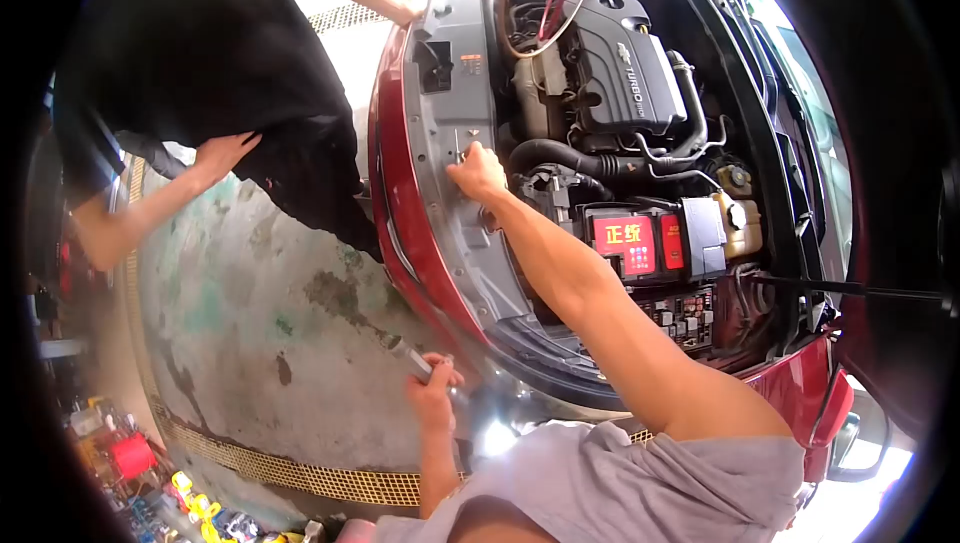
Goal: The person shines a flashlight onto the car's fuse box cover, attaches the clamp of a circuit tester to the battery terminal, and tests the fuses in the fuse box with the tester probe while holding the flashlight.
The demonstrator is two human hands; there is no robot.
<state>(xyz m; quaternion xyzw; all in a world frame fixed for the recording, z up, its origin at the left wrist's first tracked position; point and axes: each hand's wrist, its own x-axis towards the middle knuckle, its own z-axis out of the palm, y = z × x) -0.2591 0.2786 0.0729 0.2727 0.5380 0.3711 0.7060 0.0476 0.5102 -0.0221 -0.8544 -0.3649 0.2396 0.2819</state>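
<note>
My right hand (478, 173) reaches over the front of a red car's open engine bay. Its fingers are closed at the grey plastic front cover (455, 103), around something small and thin that I cannot make out. Lower in the view, my left hand (432, 398) is wrapped round a grey rod-shaped tool (410, 355), held above the concrete floor beside the bumper. The dark engine cover (625, 73) marked TURBO lies beyond my right hand. A battery with a red label (625, 243) sits beside my right forearm.
A person in dark clothes (200, 53) stands at the front of the car, one hand (408, 11) on its edge. Hoses (550, 18) hang over the engine. An open fuse box (685, 318) is near my right arm. A yellow floor grate (300, 468) and clutter lie lower left.
</note>
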